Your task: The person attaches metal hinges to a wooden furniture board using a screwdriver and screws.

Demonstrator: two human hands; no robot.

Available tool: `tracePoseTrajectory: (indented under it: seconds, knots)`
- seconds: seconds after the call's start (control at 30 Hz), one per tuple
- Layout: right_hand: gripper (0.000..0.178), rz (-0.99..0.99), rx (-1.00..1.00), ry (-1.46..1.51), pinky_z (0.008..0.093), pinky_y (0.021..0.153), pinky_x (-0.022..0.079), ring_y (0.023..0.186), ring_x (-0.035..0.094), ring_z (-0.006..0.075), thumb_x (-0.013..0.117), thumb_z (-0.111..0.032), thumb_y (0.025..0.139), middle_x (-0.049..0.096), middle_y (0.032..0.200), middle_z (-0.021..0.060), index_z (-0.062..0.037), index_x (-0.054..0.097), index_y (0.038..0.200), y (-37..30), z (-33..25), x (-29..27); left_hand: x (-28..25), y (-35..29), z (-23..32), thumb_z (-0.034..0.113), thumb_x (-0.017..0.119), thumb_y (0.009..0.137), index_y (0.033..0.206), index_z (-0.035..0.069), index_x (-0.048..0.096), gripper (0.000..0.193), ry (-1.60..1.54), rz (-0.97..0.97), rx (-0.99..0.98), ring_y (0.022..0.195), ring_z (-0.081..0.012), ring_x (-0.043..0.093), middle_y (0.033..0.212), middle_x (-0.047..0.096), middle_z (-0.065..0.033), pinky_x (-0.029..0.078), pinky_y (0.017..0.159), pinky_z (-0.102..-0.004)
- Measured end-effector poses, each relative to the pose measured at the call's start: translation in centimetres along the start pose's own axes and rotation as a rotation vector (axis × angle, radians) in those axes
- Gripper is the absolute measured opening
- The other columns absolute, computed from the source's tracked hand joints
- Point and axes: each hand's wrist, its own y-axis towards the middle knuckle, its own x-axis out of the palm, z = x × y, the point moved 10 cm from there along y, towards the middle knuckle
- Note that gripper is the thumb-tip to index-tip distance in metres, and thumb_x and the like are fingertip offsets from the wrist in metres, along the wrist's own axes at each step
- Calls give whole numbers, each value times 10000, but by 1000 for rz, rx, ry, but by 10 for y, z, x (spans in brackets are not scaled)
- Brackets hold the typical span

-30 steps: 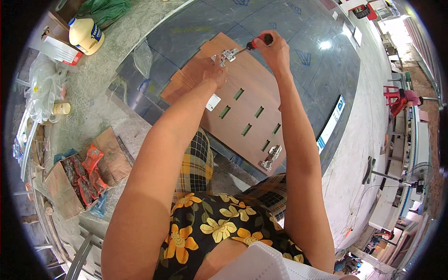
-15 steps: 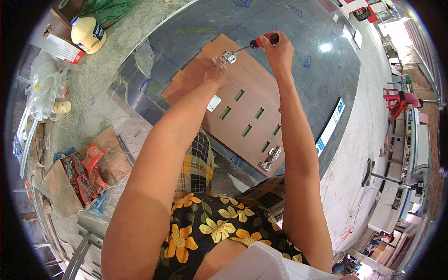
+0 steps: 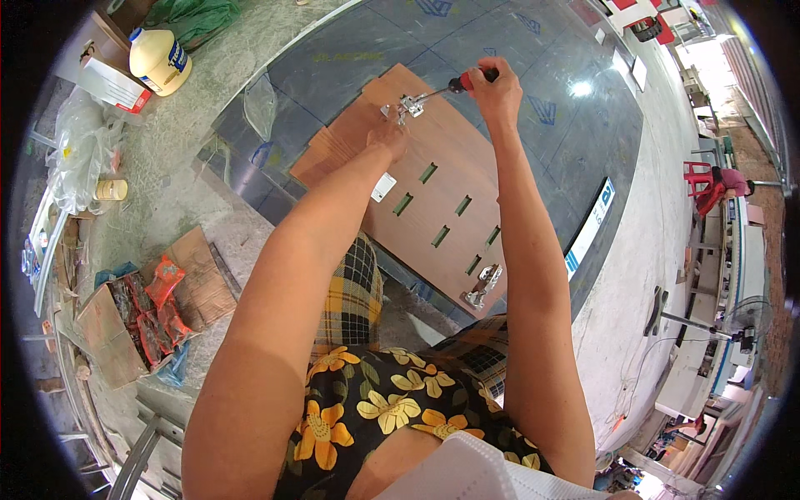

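Observation:
A brown wooden panel (image 3: pixel 442 193) with several short slots lies on a grey, blue-marked board. At its far end sits a silver cabinet hinge (image 3: pixel 410 106). My left hand (image 3: pixel 387 137) is closed at this hinge, its fingertips partly hidden by the metal. In my right hand (image 3: pixel 498 90) is a screwdriver (image 3: pixel 461 82) with a red and black handle. Its shaft slants left, and the tip reaches the hinge; the exact contact point is too small to see. A second hinge (image 3: pixel 483 286) lies at the panel's near right corner. A white label or card (image 3: pixel 382 187) shows beside my left forearm.
The grey board (image 3: pixel 333 79) spreads beneath the panel, with a white printed strip (image 3: pixel 592 225) along its right side. At left are an opened cardboard box (image 3: pixel 112 333) with orange packets and a cream jug (image 3: pixel 160 62). A pedestal fan (image 3: pixel 746 333) stands at right.
My right hand has shifted slightly down and turned around the screwdriver handle. The left hand stays at the hinge, and the panel has hardly moved.

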Motion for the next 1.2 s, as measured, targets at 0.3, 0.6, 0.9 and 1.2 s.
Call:
tracePoseTrajectory:
  seconds: [0.3, 0.6, 0.9, 1.2]
  knots:
    - [247, -195, 99, 243, 292, 571, 533, 652, 672, 168, 752, -138, 760, 699, 791, 123, -2, 676, 952, 0, -33, 28, -1, 2, -37, 149, 423, 976, 1320, 4, 506, 383, -29, 89, -61, 1273, -353, 491, 1512, 308, -209, 498, 996, -438]
    - [245, -235, -121, 65, 345, 726, 539, 764, 703, 255, 756, -204, 768, 722, 788, 127, -9, 691, 903, -3, -72, 36, 15, 26, -61, 207, 371, 1001, 1313, 36, 513, 383, -26, 244, -20, 1207, -424, 538, 1458, 369, -226, 494, 989, -462]
    - [248, -203, -178, 34, 284, 616, 523, 632, 640, 133, 737, -199, 820, 713, 806, 62, -42, 699, 1009, -5, -43, 27, -9, 7, -26, 194, 515, 936, 1214, 24, 589, 334, -50, 155, -51, 1165, -391, 567, 1384, 397, -194, 513, 958, -460]
    - [259, -206, -135, 80, 366, 772, 523, 867, 692, 279, 762, -156, 797, 722, 925, 143, -38, 688, 1015, -17, -46, 19, -15, 3, -11, 172, 606, 890, 1194, 70, 633, 322, 13, 199, -33, 1212, -369, 526, 1377, 405, -175, 497, 974, -481]
